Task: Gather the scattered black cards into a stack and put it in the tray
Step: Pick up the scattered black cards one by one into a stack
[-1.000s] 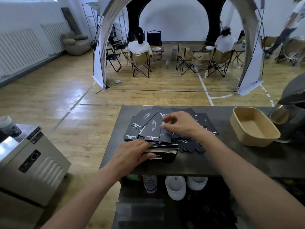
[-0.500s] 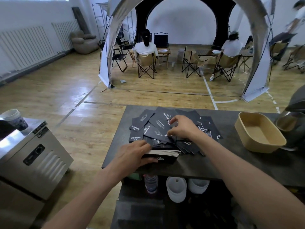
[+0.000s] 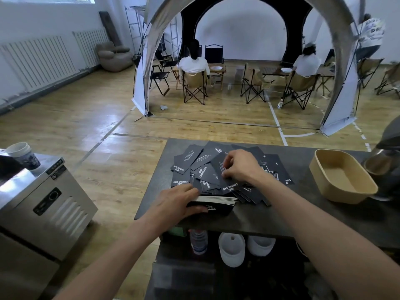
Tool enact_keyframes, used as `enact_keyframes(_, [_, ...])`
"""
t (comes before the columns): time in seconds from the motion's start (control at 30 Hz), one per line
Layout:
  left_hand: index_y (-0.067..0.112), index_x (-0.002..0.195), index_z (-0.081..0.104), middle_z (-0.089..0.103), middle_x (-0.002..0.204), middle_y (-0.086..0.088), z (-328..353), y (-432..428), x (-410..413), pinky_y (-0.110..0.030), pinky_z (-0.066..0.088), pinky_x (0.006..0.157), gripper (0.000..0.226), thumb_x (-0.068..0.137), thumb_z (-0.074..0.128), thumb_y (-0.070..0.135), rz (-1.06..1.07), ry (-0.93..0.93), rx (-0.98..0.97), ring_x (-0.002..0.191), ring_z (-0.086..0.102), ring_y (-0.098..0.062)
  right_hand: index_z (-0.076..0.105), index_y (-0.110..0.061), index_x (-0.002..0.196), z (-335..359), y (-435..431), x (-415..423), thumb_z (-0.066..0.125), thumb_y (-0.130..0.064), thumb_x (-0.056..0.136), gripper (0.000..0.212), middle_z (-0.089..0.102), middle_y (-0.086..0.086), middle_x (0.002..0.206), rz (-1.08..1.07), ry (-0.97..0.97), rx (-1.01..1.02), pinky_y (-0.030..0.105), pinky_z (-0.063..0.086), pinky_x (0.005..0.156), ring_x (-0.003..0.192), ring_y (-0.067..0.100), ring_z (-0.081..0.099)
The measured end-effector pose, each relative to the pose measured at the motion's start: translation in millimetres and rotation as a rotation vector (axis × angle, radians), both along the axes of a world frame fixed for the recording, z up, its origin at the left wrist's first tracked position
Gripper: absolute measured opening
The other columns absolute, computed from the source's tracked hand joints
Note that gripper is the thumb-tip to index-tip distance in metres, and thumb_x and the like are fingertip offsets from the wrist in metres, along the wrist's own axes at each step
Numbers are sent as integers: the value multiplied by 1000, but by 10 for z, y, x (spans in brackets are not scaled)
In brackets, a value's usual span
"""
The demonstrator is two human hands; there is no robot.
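Note:
Several black cards (image 3: 194,163) with white print lie scattered in a loose heap on the dark table (image 3: 270,215). At the table's near edge a gathered stack of cards (image 3: 216,203) shows its white edges, and my left hand (image 3: 179,202) grips its left end. My right hand (image 3: 240,165) rests on the heap with fingertips pinching one black card. The tan tray (image 3: 342,176) sits empty at the right of the table, apart from both hands.
A dark metal appliance (image 3: 387,161) stands right behind the tray. A steel cabinet (image 3: 43,198) with a paper cup (image 3: 21,154) is at the left. Under the table sit a bottle (image 3: 199,241) and white cups (image 3: 231,247). Seated people and folding chairs fill the background.
My right hand has shifted slightly over the heap, picking at a card. The left hand has stayed on the stack. The camera view has tilted a little.

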State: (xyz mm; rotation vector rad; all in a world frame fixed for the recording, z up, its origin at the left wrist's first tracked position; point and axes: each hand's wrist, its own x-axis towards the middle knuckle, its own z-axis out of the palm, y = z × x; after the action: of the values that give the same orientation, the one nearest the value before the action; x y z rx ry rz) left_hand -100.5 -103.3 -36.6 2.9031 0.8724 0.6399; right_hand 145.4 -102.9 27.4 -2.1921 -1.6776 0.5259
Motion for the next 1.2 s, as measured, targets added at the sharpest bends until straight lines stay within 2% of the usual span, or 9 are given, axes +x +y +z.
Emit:
enact_keyframes(0.17, [22,96,62,57,91,9,10,-32,-16,-31,48,61,56,91,42,74,-6,-13,-39,77,56,-12,74,-2,105,206,-72,185,53,-17,100,26,75,4,88,25,131,2,30,56,65,73,17,67])
enact_keyframes(0.27, [25,113,59,57,105,11,16,-68,-33,-29,52,71,57,88,49,76,10,-57,-96,86,57,-6,71,-11,118,339,-230,228,56,-12,98,26,78,4,97,91,186,-11,22,54,69,88,14,74])
enact_keyframes(0.43, [19,147,29,38,135,5,3,-118,-13,-20,49,82,95,77,70,69,66,-255,-194,106,52,-1,79,-31,89,487,-517,49,73,-44,88,14,75,-12,78,234,-299,22,26,56,72,75,8,69])
enact_keyframes(0.6, [29,137,44,57,117,12,-14,-94,-14,-21,49,81,72,81,66,68,67,-221,-244,98,57,-1,74,-18,76,315,-482,-241,64,-47,95,36,60,-7,60,392,70,-155,24,41,53,51,5,50])
enact_keyframes(0.7, [26,102,62,57,92,17,-7,-68,2,-18,41,67,49,87,54,72,38,-139,-103,78,50,0,76,-26,97,227,-278,-44,69,-47,91,24,72,-11,88,275,-57,-34,27,52,72,80,5,65])
enact_keyframes(0.83, [24,94,63,55,88,15,-31,-55,8,-20,41,61,51,88,50,73,59,-125,-39,74,46,-1,73,-34,100,40,-255,86,86,-47,68,36,67,-11,104,312,-341,-53,33,54,83,100,15,64])
enact_keyframes(1.0, [24,114,68,55,122,7,-55,-93,-16,-30,56,81,52,86,61,67,49,-183,-63,100,57,-8,76,-35,101,90,-335,207,90,-39,67,37,72,-7,110,250,-77,-66,37,57,92,102,13,67])
enact_keyframes(1.1, [26,136,52,37,151,1,-47,-117,-15,-26,44,102,72,77,75,60,57,-235,-92,133,44,-13,78,-37,97,167,-423,236,84,-39,70,27,76,-12,99,340,98,-120,39,57,93,96,8,69])
enact_keyframes(1.2, [27,136,51,53,138,9,0,-117,2,-22,44,99,69,80,74,58,41,-221,-142,124,50,-3,79,-31,105,255,-465,180,73,-41,87,21,78,-11,99,539,207,-335,38,54,97,95,7,71])
